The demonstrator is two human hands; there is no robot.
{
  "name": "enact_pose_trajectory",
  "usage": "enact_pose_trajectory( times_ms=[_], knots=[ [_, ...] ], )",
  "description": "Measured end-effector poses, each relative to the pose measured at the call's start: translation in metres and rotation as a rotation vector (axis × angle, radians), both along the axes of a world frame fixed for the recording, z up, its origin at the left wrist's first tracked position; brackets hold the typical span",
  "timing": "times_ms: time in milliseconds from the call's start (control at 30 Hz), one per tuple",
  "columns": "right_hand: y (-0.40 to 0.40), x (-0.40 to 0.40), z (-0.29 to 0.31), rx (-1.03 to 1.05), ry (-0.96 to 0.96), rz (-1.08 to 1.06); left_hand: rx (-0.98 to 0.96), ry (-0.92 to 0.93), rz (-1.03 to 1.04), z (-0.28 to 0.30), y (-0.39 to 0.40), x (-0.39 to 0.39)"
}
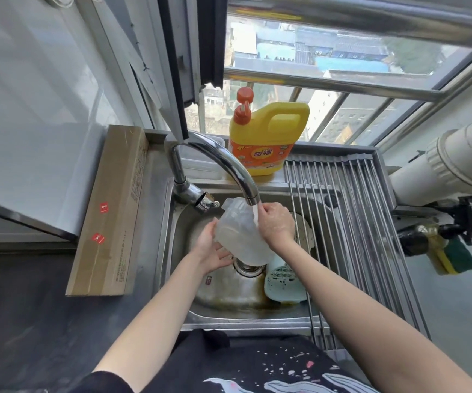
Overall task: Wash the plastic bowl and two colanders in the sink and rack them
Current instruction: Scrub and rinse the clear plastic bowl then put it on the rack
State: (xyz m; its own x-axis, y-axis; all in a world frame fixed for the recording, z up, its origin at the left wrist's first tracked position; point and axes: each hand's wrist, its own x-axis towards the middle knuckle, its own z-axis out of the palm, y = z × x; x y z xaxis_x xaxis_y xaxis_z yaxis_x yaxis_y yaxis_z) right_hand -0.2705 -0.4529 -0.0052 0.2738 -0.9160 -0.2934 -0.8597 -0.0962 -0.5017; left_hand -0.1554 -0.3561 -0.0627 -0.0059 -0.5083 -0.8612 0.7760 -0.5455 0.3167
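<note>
A translucent plastic bowl [239, 234] is tilted on its side over the sink [226, 296], under water running from the steel tap [229, 165]. My left hand [213, 251] cups the bowl from below on its left side, fingers spread under it. My right hand [275, 222] grips the bowl's right edge, right beside the water stream. A pale mint-green colander [284, 282] lies in the sink at the right, partly under the rack. A whitish colander [302, 228] shows behind my right hand, mostly hidden.
A roll-up steel drying rack [356, 222] covers the sink's right side. A yellow detergent bottle [266, 137] with an orange pump stands on the back ledge. A long cardboard box [112, 217] lies left of the sink. A green-yellow sponge [453, 256] hangs at the right.
</note>
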Motion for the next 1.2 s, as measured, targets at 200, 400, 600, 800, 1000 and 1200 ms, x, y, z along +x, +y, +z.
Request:
enact_pose_trajectory(
  times_ms=[200,400,600,800,1000,1200],
  knots=[
    [-0.008,-0.001,-0.011,0.221,-0.292,-0.372,-0.048,0.045,0.08,-0.006,-0.001,0.003],
    [-0.014,-0.013,-0.018,0.608,-0.519,-0.682,-0.127,0.239,0.212,-0.013,0.0,-0.003],
    [-0.001,-0.034,-0.033,0.805,-0.641,-0.861,-0.121,0.111,0.291,-0.006,-0.014,-0.019],
    [0.001,-0.048,-0.029,0.747,-0.613,-0.669,0.039,0.088,0.368,-0.002,-0.021,-0.009],
    [-0.003,-0.032,-0.039,0.957,-0.724,-0.629,-0.091,-0.191,0.054,-0.004,-0.003,0.004],
    [0.007,-0.006,-0.022,1.076,-0.768,-0.598,-0.252,0.182,0.119,-0.008,0.031,0.023]
  ],
)
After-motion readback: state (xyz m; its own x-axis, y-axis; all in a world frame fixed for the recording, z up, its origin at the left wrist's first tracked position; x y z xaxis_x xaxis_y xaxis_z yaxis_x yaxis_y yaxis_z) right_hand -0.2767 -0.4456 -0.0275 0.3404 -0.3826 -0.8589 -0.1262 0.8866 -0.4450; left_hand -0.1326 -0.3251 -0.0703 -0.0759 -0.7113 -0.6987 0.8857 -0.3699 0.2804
